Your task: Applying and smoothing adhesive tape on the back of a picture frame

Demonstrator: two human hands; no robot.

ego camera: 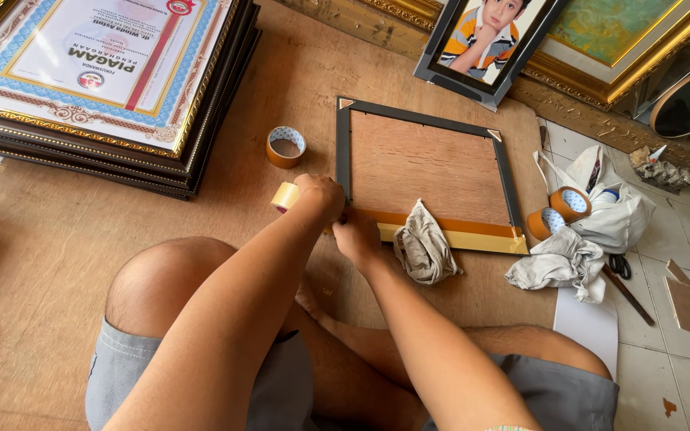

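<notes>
A dark picture frame [343,144] lies face down on a plywood sheet, its brown backing board showing. A strip of tan tape [457,233] runs along the frame's near edge. My left hand [321,194] holds a roll of tan tape [285,195] at the frame's near left corner. My right hand [357,235] presses on the tape strip just beside that corner, fingers curled down. A crumpled grey cloth [423,249] rests on the near edge to the right of my hands.
A second tape roll [285,147] sits left of the frame. A stack of framed certificates [105,88] fills the far left. Two more rolls [559,212], a white bag [612,203], rags and scissors [620,267] lie right. Framed pictures [485,40] lean behind. My bare knee [161,279] is below.
</notes>
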